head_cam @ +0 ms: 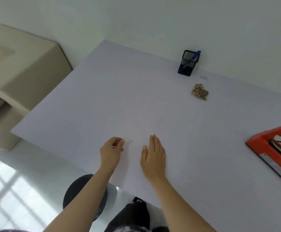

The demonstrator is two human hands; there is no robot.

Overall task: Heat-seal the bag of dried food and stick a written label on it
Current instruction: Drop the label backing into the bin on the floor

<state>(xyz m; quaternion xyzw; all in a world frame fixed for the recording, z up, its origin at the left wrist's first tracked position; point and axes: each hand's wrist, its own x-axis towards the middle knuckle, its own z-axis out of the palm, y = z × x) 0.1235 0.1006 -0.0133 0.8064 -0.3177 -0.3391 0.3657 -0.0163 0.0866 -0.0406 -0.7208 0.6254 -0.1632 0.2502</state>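
Observation:
A small clear bag of brown dried food lies on the white table, far right of centre. Behind it stands a black mesh pen holder with a blue pen in it. A small pale label lies between holder and bag. The orange heat sealer sits at the right edge, partly cut off. My left hand rests near the table's front with fingers curled; something tiny may be pinched in it. My right hand lies flat, palm down, holding nothing.
A beige sofa stands left of the table. A round black stool is below the table's front edge by my dark-clothed legs. A white wall runs along the table's far side.

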